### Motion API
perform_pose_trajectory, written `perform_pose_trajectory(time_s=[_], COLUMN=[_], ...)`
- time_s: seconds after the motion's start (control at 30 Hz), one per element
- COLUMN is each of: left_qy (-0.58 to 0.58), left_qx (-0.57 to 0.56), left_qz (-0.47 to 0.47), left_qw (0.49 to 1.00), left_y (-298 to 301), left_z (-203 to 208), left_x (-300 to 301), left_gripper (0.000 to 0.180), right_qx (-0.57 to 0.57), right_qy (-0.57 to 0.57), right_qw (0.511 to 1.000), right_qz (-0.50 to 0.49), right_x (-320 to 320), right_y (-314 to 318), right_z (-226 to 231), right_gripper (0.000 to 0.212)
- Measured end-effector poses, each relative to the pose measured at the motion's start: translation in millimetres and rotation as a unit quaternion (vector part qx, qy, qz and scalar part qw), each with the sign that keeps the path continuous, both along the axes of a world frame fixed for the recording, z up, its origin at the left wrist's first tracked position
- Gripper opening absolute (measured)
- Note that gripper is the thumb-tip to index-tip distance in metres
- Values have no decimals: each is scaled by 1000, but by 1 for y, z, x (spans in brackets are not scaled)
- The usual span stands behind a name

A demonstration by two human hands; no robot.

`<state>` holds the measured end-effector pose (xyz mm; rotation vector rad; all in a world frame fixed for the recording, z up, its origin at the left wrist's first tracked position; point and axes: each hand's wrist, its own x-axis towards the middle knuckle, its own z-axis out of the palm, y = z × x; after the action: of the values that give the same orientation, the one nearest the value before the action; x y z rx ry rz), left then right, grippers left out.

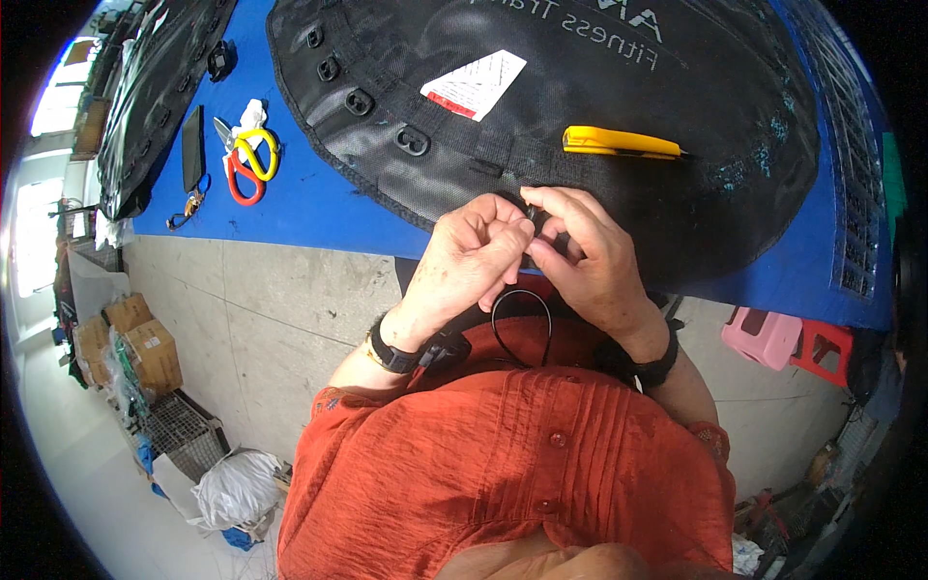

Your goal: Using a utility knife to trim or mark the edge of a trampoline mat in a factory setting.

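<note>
My left hand [471, 253] and my right hand [592, 253] meet at the near edge of a round black mesh mat [387, 68]. The left fingers are pinched together, thumb against index finger. My right hand is curled beside them, its thumb and index finger closed around the same spot. A small dark piece shows between the fingertips, too covered to name. Below the hands hangs a thin black loop of cord [549, 333]; whether it joins that piece I cannot tell. Black plastic loops [413, 141] are fixed along the mat's left rim.
A yellow utility knife [619, 142] and a white label [478, 85] lie on the mat. On the blue table [290, 208], scissors [249, 169] with red and yellow handles lie left. Another black mat [159, 97] is farther left. Pink [762, 335] and red stools [824, 350] stand right.
</note>
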<state>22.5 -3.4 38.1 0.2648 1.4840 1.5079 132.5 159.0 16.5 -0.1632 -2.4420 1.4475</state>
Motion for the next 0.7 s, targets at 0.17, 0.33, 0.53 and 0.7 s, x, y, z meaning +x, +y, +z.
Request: perform_pose_trajectory(time_s=[0.17,0.33,0.53,0.7], left_qy=[3,-1,0,4], left_qx=[-6,0,11,17], left_qz=[0,0,-2,-7], left_qw=[1000,1000,1000,1000], left_y=[-1,-2,-3,-4], left_z=[-1,-2,-3,-6], left_x=[1,1,1,0], left_gripper=[12,10,10,11], right_qx=[-1,4,-8,-31], right_qy=[-1,-3,-5,-14], right_qw=[1000,1000,1000,999], right_qz=[-2,-2,-7,-16], right_x=[1,1,2,2], right_y=[0,0,0,0], right_z=[0,0,-4,-5], right_gripper=[50,48,41,32])
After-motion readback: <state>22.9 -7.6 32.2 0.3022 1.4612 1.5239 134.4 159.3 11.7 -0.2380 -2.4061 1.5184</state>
